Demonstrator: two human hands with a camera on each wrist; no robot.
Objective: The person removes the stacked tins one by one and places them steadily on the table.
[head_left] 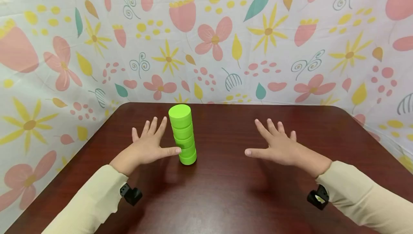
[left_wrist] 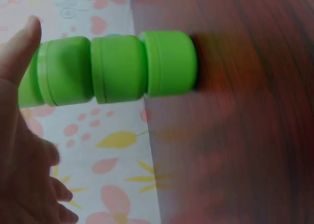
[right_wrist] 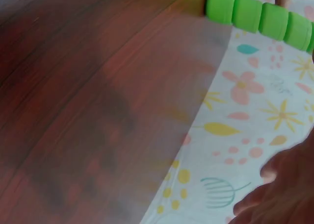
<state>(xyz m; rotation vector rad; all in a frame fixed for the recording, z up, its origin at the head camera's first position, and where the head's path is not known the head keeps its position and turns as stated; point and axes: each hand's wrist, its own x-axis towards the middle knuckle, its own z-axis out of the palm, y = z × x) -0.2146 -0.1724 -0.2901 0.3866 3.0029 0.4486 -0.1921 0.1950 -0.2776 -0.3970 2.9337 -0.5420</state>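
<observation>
A tall stack of bright green round pieces (head_left: 183,130), like small lidded tubs or stacking cups, stands upright on the dark wooden table (head_left: 222,191), left of the middle. Close to its left side is my left hand (head_left: 146,148), fingers spread and straight, its thumb overlapping the lower part of the stack; whether it touches, I cannot tell. My right hand (head_left: 280,148) hovers over the table well to the right, fingers spread, holding nothing. In the left wrist view the green pieces (left_wrist: 120,69) show grooves between them.
Behind the table hangs a white cloth (head_left: 284,58) printed with flowers and leaves, which also runs down the left and right sides. Black wrist cameras (head_left: 130,194) are strapped at both sleeves. The table's far edge lies a little behind the stack.
</observation>
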